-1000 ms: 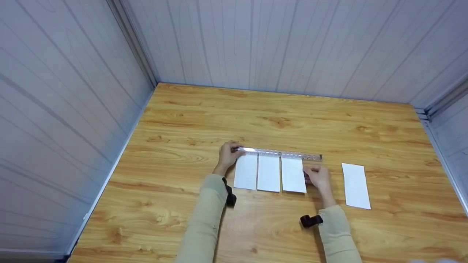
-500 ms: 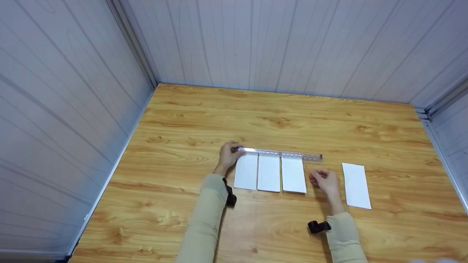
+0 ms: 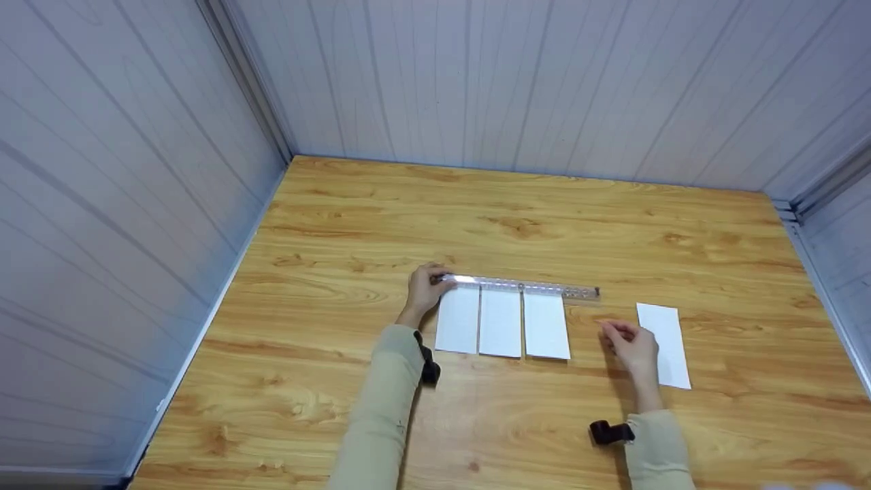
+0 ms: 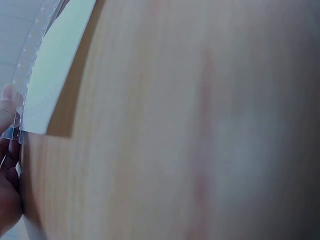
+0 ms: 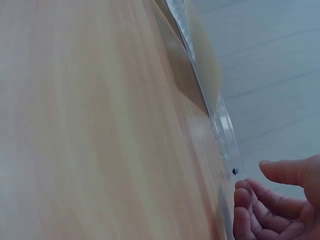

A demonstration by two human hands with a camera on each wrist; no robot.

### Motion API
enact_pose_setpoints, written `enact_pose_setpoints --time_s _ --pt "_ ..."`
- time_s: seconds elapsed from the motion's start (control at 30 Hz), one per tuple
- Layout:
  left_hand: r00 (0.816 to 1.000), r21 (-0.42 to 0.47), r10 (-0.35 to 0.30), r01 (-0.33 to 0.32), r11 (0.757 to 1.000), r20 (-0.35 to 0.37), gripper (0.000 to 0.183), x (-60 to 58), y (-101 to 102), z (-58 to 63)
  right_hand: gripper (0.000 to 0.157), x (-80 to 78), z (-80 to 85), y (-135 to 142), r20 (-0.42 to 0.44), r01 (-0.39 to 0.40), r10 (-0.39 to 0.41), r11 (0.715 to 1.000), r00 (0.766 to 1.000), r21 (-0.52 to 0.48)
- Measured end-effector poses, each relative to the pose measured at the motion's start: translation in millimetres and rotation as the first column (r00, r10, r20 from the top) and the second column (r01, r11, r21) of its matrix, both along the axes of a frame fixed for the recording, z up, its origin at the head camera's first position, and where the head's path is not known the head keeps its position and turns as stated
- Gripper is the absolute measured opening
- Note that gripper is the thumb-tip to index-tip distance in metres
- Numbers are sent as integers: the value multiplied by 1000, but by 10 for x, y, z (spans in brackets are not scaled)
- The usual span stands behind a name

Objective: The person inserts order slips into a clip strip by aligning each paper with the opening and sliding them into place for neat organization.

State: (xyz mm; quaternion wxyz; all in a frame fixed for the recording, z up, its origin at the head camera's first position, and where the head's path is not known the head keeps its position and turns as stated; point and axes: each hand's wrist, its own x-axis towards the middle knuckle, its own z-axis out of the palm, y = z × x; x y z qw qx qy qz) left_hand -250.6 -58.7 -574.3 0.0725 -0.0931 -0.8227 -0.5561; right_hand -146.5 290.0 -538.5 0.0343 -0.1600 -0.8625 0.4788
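My left hand (image 3: 423, 292) pinches the left end of a long clear plastic strip (image 3: 580, 292), ruler-like, with a dark dot at its right end. Three white paper cards extend toward me from the strip side by side: a left card (image 3: 458, 323), a middle card (image 3: 500, 325) and a right card (image 3: 546, 328). In the left wrist view the near card (image 4: 47, 95) casts a shadow on the wood. My right hand (image 3: 633, 346) is off to the right of the cards, fingers loosely curled. The right wrist view shows its thumb (image 5: 285, 171) apart from the fingers, nothing between them.
A fourth white card (image 3: 672, 347) lies loose on the wooden table (image 3: 476, 422), partly behind my right hand. Pale panel walls (image 3: 435, 82) stand at the back and both sides. A black wrist camera (image 3: 609, 433) sits on my right wrist.
My right hand has left the edge of the right card and moved right, toward the loose card, partly covering it. The left hand and the strip have stayed put.
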Motion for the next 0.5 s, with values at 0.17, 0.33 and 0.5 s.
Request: enact_pose_setpoints --time_s 0.17,0.33,0.5 --pt "1000 -27 11 -10 1000 10 15 1 2 2 28 59 -9 120 -24 64 -63 997 998 39" --pt "1000 -28 10 -10 1000 15 15 -3 1 2 28 104 -12 227 -48 113 -109 990 993 80" --pt "1000 -35 11 -10 999 20 15 -5 3 2 25 126 -11 287 -61 156 -152 985 986 70"
